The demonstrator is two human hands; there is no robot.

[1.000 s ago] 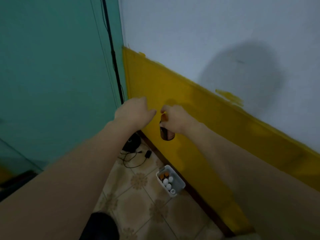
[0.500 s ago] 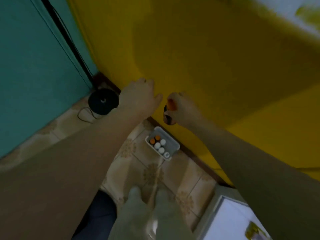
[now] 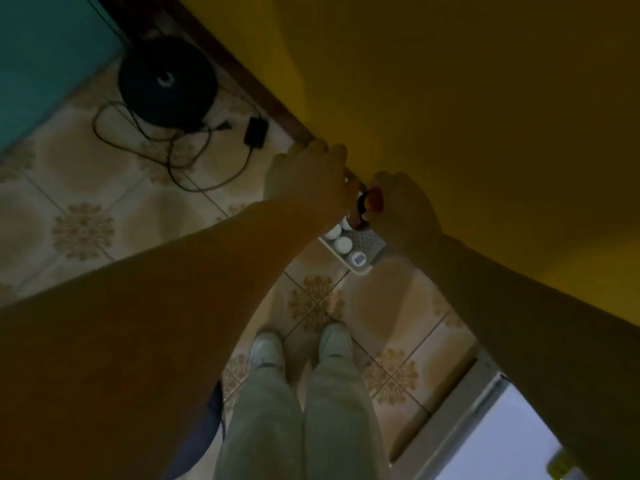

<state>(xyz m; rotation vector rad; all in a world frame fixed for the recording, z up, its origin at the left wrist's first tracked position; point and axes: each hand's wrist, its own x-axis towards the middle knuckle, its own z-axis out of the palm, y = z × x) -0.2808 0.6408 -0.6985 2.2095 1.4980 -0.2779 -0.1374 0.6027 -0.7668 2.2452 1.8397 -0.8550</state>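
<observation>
- One second on, the bottle has come down from wall height and hangs over the basket on the floor.
- Right hand fingers clamp its orange top; left hand fingers are hidden, so I cannot tell.
- Likely going back in.

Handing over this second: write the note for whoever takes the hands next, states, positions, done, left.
Right hand grips the small dark bottle with an orange top, held in the air.
Left hand: fingers curled beside the bottle; contact is hidden.
White plastic tray sits on the tiled floor by the yellow wall, white-capped bottles inside, part of its base bare.
Done: bottle in hand, out of the tray.
Left: probably finish with its top, then set it in the bare spot.
</observation>
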